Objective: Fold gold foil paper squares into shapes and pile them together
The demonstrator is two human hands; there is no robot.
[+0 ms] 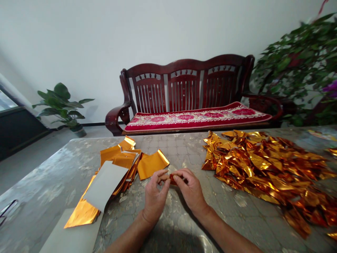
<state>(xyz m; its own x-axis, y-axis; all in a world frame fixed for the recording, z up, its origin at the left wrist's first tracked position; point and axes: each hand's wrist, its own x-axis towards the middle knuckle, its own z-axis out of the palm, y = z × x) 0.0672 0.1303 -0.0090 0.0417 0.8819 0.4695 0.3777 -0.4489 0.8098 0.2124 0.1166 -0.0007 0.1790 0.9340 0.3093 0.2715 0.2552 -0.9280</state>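
Between my two hands, above the middle of the table, is a small piece of orange-gold foil paper (172,179), mostly hidden by the fingers. My left hand (156,189) pinches its left end between thumb and fingers. On its other end my right hand (191,188) is closed, thumb and forefinger pressed together. Just beyond the left hand lies a flat gold foil sheet (152,164), beside a loose stack of foil sheets (123,160). A pale grey sheet (106,184) rests face up on that stack. To the right spreads a large heap of folded gold foil pieces (258,161).
A patterned plastic cover lies over the table (221,225). Near its left edge is a dark thin-framed object (7,211), cut off by the frame. Beyond the table stands a dark wooden bench (184,88) with a red floral cushion (197,118). Potted plants (61,105) flank it.
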